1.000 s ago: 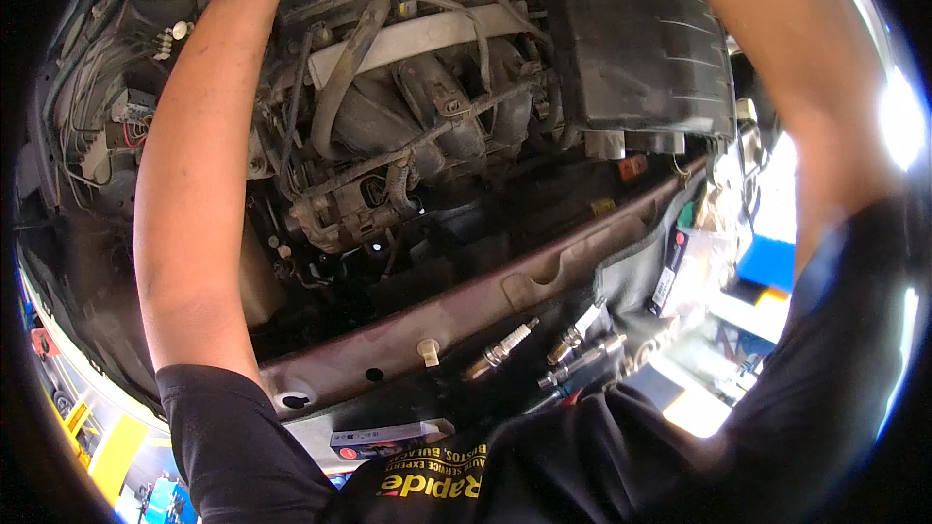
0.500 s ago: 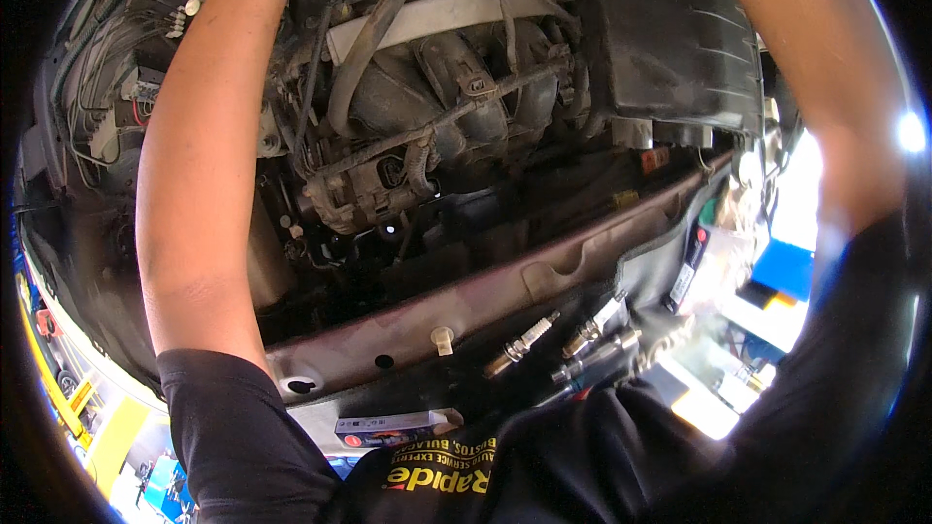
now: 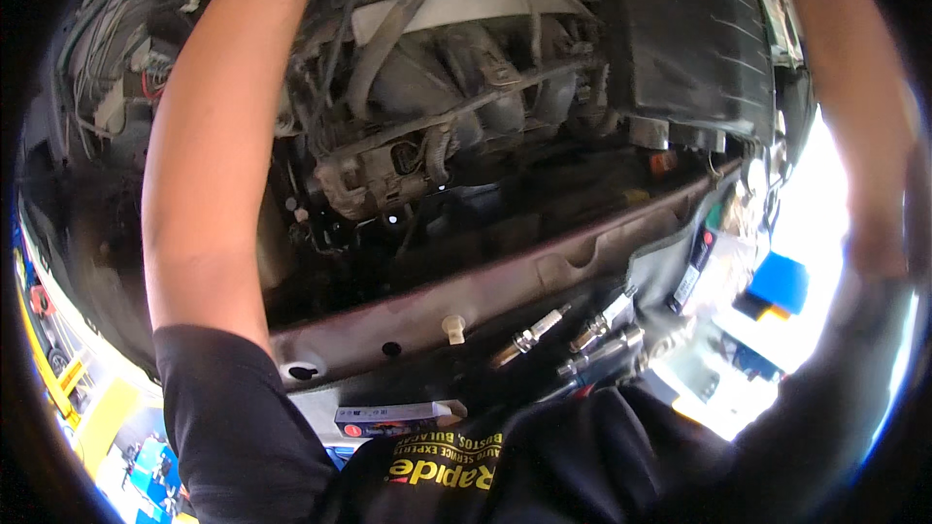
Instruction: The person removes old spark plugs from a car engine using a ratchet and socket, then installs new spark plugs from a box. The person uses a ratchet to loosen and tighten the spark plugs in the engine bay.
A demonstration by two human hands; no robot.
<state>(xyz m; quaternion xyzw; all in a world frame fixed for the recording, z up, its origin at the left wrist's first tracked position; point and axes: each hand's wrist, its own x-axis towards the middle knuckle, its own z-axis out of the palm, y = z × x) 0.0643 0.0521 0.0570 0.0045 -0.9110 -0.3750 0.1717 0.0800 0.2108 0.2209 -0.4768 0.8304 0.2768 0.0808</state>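
Both forearms, left (image 3: 218, 165) and right (image 3: 854, 107), reach deep over the engine (image 3: 437, 107), hands out of frame, so the fingers' state cannot be told. Spark plugs (image 3: 573, 340) lie on the front panel (image 3: 505, 281); working blind there likely calls for slow, steady moves.

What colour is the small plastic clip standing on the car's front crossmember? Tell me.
Off-white, cream. The plastic clip stands on the dusty maroon crossmember; the head view, the only one, shows it.
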